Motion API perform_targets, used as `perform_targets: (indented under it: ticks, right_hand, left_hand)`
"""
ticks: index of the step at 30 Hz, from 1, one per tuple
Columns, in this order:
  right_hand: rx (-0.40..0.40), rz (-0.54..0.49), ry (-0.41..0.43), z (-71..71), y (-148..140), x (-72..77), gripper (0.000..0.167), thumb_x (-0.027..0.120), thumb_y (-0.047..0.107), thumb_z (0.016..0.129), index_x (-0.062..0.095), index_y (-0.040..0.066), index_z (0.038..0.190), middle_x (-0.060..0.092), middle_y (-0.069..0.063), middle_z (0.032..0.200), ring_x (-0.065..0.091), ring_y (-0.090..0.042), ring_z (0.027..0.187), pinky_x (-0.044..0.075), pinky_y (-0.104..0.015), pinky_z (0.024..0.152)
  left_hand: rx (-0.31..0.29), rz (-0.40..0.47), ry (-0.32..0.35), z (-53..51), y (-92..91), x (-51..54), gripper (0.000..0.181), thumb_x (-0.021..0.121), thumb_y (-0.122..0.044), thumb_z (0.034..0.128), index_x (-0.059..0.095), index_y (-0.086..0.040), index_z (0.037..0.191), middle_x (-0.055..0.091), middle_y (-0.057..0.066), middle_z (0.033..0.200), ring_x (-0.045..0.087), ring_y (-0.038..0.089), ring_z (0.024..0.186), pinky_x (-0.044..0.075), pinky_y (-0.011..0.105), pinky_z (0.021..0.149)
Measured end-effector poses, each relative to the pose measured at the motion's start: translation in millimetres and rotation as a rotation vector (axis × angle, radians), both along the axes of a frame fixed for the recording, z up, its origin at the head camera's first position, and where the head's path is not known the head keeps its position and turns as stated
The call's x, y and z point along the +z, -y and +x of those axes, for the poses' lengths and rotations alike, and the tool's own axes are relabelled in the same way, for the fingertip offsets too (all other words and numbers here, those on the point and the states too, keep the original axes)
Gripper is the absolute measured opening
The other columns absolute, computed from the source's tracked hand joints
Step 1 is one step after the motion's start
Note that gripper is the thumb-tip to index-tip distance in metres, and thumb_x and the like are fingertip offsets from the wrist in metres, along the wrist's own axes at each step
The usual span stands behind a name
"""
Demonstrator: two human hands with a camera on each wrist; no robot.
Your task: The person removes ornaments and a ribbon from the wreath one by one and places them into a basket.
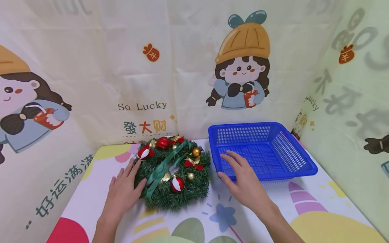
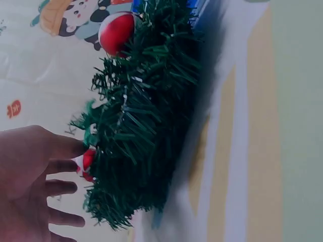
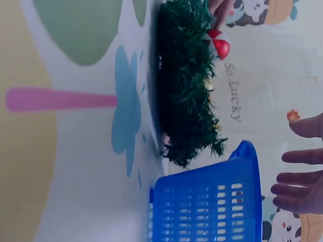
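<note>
A green Christmas wreath [image 1: 194, 192] lies on the table, trimmed with red, white and gold baubles, small red-and-gold bows and a green ribbon [image 1: 164, 168]. My left hand [image 1: 124, 190] is at the wreath's left edge, fingers extended; in the left wrist view its thumb reaches the foliage, though contact is unclear. My right hand [image 1: 244, 182] hovers with spread fingers between the wreath and a blue plastic basket [image 1: 262, 176], holding nothing. From the right wrist view the hand [image 3: 305, 176] stands apart from the basket [image 3: 202, 189]. I see no contents in the basket.
A patterned cloth [image 1: 223, 216] covers the table. Cartoon-printed fabric walls [image 1: 188, 77] stand behind and at both sides. The basket is at the back right, close to the right wall [image 1: 349, 111].
</note>
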State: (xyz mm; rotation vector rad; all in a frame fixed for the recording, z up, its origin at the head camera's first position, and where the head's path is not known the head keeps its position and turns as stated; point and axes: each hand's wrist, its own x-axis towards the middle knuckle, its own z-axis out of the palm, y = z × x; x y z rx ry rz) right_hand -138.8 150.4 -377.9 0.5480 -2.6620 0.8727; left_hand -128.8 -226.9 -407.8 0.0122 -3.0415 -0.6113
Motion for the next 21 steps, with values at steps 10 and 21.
perform_targets:
  ticks: [10, 21]
  right_hand:
    - [0.127, -0.041, 0.005, -2.7, 22, 6.1, 0.047, 0.074, 0.027, 0.098, 0.063, 0.013, 0.142, 0.058, -0.007, 0.148, 0.056, -0.034, 0.138, 0.050, -0.061, 0.105]
    - [0.295, -0.072, 0.060, -14.1, 45, 2.7, 0.037, 0.078, 0.016, 0.095, 0.070, 0.014, 0.130, 0.069, -0.003, 0.125, 0.069, -0.026, 0.115, 0.059, -0.047, 0.094]
  left_hand:
    - [-0.022, 0.037, -0.020, -7.3, 7.9, -13.4, 0.069, 0.056, -0.034, 0.1077, 0.028, -0.008, 0.165, 0.020, 0.020, 0.173, 0.030, 0.060, 0.147, 0.025, 0.080, 0.113]
    - [-0.069, 0.129, -0.013, -12.3, 15.3, -25.9, 0.067, 0.051, -0.037, 0.1101, 0.026, -0.009, 0.166, 0.015, 0.017, 0.175, 0.026, 0.052, 0.153, 0.031, 0.077, 0.112]
